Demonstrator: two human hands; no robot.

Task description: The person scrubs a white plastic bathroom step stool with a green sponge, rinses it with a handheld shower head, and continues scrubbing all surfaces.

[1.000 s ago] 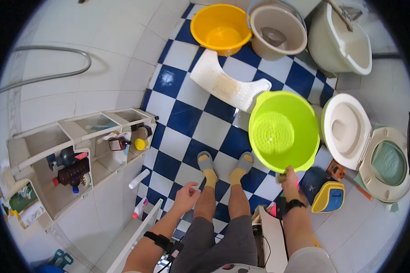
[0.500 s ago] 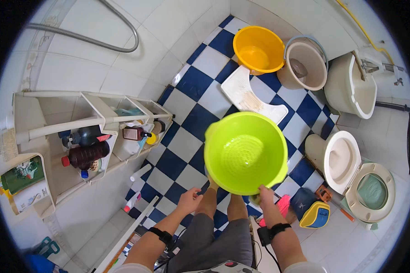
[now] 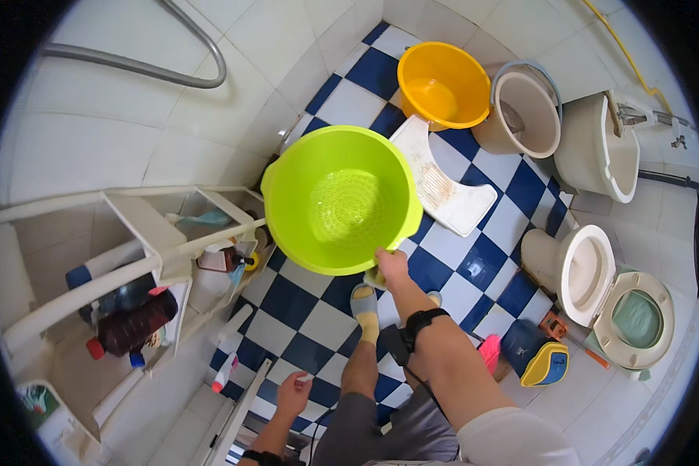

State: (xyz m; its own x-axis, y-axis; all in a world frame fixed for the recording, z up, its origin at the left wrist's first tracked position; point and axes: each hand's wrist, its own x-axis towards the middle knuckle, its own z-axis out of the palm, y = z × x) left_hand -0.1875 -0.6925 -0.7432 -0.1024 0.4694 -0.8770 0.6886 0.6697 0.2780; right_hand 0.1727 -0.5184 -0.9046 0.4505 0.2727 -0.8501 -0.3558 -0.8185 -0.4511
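A large lime-green plastic basin (image 3: 346, 202) hangs tilted above the floor, its textured inside facing me. My right hand (image 3: 392, 268) grips the rim at its lower right, with the arm stretched forward. Just below those fingers a yellowish-green patch shows; I cannot make out what it is. Low on the left, away from the basin, my left hand (image 3: 292, 396) has loosely bent fingers, thumb apart. A small pale patch shows at its fingertips, and I cannot tell whether it is a thing or floor tile. Right of the basin, a white curved stool-like piece (image 3: 441, 182) lies partly behind it.
An orange basin (image 3: 443, 85) and a beige bucket (image 3: 524, 113) stand at the back. Along the right are a washbasin (image 3: 598, 147), a toilet (image 3: 586, 276) and a blue-yellow bin (image 3: 544, 365). A shelf rack (image 3: 151, 233) with bottles lines the left wall; a white-pink bottle (image 3: 225, 373) is near the floor.
The green basin has moved left and farther away in my right hand, closer to the shelf rack. My left hand has drawn back lower and left. The view has shifted slightly.
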